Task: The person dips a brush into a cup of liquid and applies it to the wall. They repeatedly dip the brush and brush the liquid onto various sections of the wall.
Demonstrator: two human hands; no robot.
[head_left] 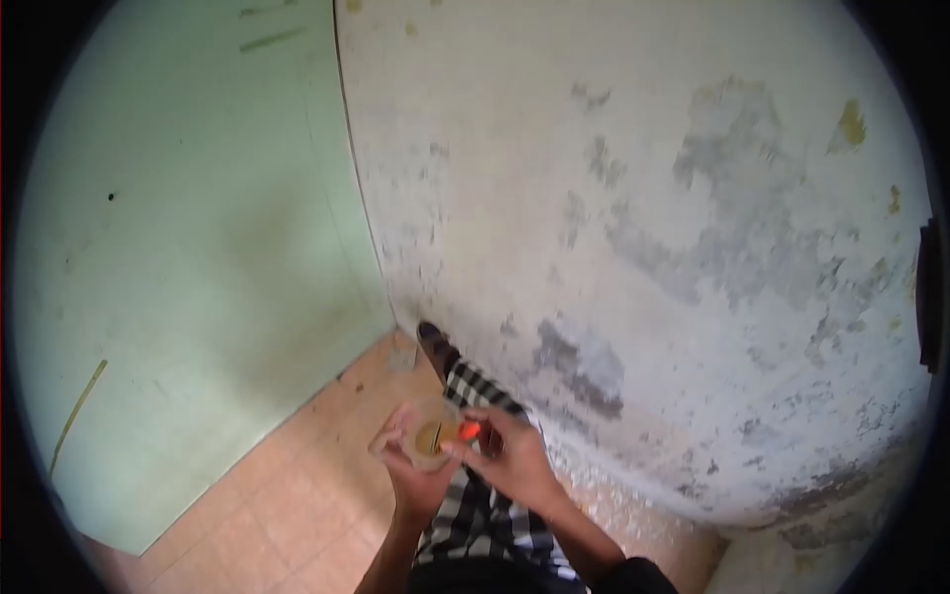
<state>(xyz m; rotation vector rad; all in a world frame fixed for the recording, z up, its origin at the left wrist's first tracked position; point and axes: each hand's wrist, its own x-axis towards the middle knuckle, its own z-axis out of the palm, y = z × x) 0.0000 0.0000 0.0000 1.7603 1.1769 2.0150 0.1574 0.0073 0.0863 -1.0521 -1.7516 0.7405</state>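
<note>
My left hand (pixel 404 465) is wrapped round the side of a clear, round cup (pixel 427 414), seen from above. Something yellowish with a thin dark line across it shows inside the cup, too small to name. My right hand (pixel 517 463) is closed at the cup's right side, its thumb by the rim. Between its fingers sits a small bright orange-red object (pixel 469 430), whose kind I cannot make out. Both hands are in front of my body, above my black-and-white checked trousers (pixel 475 515).
A pale green panel (pixel 198 247) stands on the left. On the right is a whitish wall (pixel 515 198) with peeling paint. Below lies an orange-tan tiled floor (pixel 297 495), with pale flakes (pixel 623 505) along the wall's foot. One dark shoe (pixel 429 335) is near the corner.
</note>
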